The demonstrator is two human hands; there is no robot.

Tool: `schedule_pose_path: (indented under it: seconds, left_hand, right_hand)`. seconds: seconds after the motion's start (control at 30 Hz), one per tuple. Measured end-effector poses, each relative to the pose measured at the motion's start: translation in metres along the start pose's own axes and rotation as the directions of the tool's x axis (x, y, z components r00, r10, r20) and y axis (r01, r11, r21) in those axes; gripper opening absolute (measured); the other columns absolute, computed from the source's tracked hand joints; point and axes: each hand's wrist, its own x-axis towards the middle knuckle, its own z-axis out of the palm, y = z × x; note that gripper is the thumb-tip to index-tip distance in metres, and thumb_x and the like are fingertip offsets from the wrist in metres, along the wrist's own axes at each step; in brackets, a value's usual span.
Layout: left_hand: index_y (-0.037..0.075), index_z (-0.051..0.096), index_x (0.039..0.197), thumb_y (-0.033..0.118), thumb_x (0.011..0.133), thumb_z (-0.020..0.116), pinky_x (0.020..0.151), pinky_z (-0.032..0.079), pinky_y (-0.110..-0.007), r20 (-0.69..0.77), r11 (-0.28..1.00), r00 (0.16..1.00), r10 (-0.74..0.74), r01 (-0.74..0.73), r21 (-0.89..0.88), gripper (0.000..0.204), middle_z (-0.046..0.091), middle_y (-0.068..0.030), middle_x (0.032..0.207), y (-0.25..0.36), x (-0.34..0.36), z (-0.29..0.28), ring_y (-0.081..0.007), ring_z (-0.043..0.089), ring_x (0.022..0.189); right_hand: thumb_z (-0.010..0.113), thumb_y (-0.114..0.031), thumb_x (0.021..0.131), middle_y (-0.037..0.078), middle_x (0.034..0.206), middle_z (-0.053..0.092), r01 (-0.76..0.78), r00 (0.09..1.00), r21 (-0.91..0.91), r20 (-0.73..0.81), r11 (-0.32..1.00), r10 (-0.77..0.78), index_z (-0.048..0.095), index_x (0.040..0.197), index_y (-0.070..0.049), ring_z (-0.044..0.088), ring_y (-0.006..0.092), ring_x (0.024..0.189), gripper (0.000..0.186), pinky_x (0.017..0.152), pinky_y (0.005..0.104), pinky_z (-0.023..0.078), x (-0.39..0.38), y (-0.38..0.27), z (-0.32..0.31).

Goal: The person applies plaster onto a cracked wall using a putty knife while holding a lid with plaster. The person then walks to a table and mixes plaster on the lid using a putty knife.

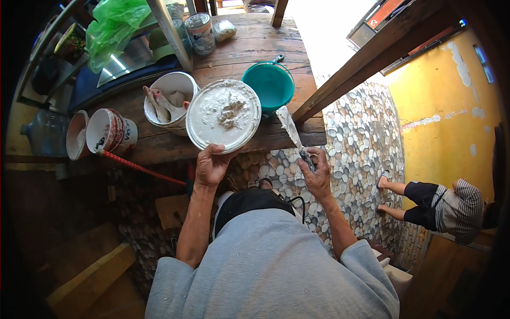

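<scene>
My left hand (212, 164) grips the near rim of a round white lid (197, 125), its thumb on top. White paste (228, 109) is spread over the lid, with a rough lump near the middle. In my right hand (317, 175) is the dark handle of a putty knife (289, 127); white paste coats its blade, which points up and away, to the right of the lid. Just beyond the blade stands a green bucket (268, 85). Behind the lid's left side, a white bucket (171, 98) holds tools with pale, smeared handles.
Two paste-smeared pails (106, 130) stand at the left of the wooden table (255, 40), a red striped rod (141, 169) beside them. A paint can (201, 34) sits farther back. A wooden post (366, 61) slants past the table's right. Another person (446, 207) is by the yellow wall.
</scene>
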Motion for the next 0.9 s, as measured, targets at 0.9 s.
schedule_pose_path:
  seconds: [0.9]
  left_hand:
    - [-0.005,0.034,0.137,-0.005,0.084,0.056,0.096,0.052,-0.047,0.003,0.963,0.997,0.074,-0.073,0.260,0.057,0.054,-0.0186,0.125,0.001,-0.020,0.015,-0.0302,0.059,0.111]
  right_hand:
    - [0.050,-0.026,0.099,0.001,0.065,0.055,-0.313,0.950,0.524,0.171,0.792,0.262,0.059,0.092,-0.002,0.047,0.0055,0.050,0.027,0.044,0.0198,0.038,0.016,-0.009,0.011]
